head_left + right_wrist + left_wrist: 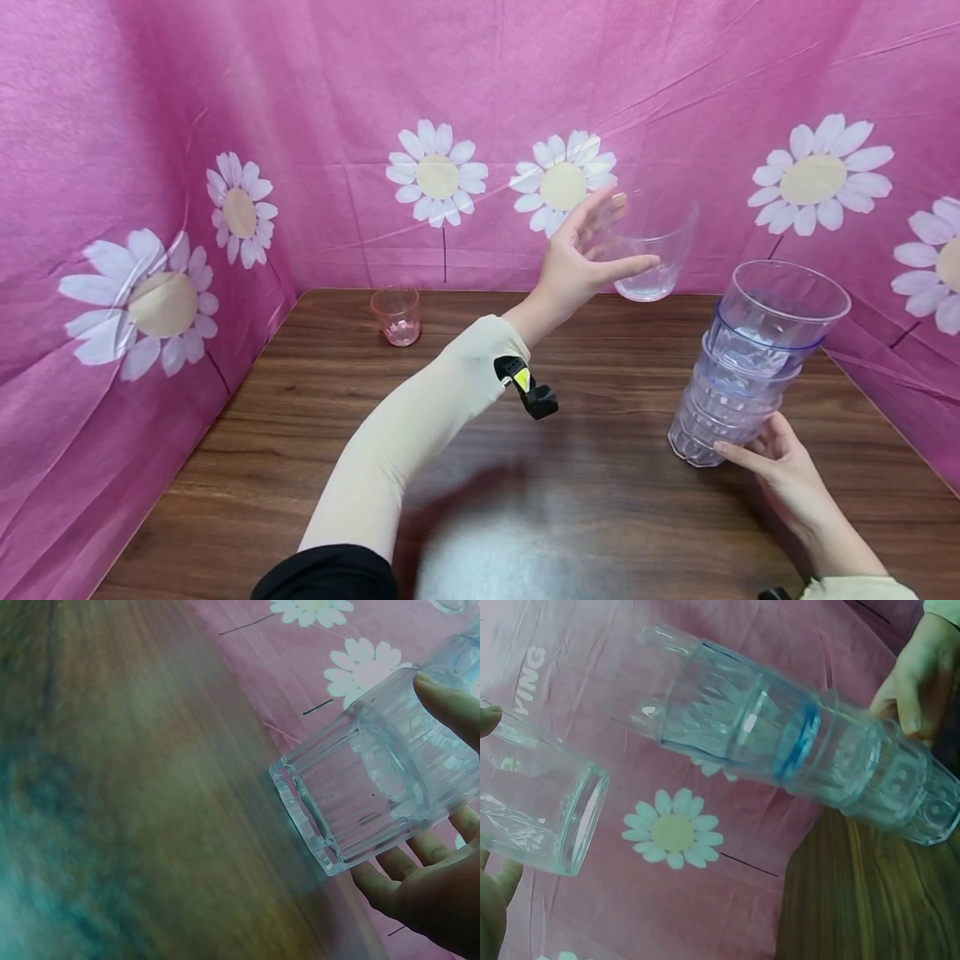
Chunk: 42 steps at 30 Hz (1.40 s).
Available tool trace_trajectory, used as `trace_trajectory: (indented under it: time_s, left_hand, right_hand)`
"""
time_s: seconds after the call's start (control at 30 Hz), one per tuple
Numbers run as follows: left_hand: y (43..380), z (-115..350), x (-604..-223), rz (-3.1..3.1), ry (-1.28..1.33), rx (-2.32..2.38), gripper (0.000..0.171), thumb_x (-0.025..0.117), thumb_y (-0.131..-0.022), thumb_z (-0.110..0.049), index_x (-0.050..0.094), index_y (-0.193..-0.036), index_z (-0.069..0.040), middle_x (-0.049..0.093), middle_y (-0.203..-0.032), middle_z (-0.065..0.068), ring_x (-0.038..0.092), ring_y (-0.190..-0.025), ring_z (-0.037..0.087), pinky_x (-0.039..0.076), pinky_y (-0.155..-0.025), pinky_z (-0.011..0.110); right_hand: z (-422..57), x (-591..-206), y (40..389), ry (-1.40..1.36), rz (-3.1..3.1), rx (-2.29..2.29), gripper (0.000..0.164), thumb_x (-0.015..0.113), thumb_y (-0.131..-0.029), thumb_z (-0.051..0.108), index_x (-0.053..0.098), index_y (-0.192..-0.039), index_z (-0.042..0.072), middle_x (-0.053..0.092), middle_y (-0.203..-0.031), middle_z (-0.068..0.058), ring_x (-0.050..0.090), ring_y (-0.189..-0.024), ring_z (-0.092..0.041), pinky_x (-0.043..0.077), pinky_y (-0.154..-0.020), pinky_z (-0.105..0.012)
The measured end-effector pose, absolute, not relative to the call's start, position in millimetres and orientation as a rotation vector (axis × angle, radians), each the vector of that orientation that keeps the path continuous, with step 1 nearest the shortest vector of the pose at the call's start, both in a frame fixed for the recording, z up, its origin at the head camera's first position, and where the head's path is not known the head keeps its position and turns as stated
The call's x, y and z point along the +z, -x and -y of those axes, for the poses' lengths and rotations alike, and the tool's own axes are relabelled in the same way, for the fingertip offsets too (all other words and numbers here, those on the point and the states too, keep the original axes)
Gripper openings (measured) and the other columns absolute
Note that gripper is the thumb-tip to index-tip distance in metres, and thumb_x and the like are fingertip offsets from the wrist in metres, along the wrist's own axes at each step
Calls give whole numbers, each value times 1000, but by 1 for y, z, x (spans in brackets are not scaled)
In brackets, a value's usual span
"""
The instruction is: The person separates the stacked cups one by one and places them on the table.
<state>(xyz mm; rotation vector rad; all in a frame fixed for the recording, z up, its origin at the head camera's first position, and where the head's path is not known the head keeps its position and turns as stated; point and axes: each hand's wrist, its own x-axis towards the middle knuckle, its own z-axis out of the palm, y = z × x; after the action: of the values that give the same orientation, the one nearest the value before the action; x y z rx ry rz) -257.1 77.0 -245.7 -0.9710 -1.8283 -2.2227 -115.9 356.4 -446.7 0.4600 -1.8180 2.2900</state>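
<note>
My left hand (570, 262) grips a clear cup (651, 287) between thumb and fingers, up in front of the pink backdrop. In the left wrist view that cup (544, 799) is tilted, its thick base toward the stack. A tall stack of nested clear cups (742, 387), one with a blue rim, leans to the right. Low on the stack, my right hand (791, 479) holds it with the thumb on the near side. The right wrist view shows the ridged bottom cup (352, 787) with several fingers (427, 847) curled beneath it.
A small pink transparent cup (397, 321) stands upright near the back left of the wooden table (300, 450). Pink cloth (337, 100) with white daisies hangs round the back and both sides. My left forearm (427, 417) reaches across the middle.
</note>
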Motion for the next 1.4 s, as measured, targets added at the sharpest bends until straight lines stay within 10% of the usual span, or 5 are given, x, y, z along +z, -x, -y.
trace_trajectory:
  time_s: [1.4]
  left_hand:
    - [282, -30, -342, 2006, 856, -2195, 90, 84, -70, 11, 42, -148, -2, 55, -142, 13, 53, -130, 24, 47, -102, 25]
  right_hand:
    - [-357, -447, 116, -454, 1838, 2266, 72, 47, -85, -30, 46, -142, 14, 62, -130, 4, 60, -114, -7, 48, -92, -15]
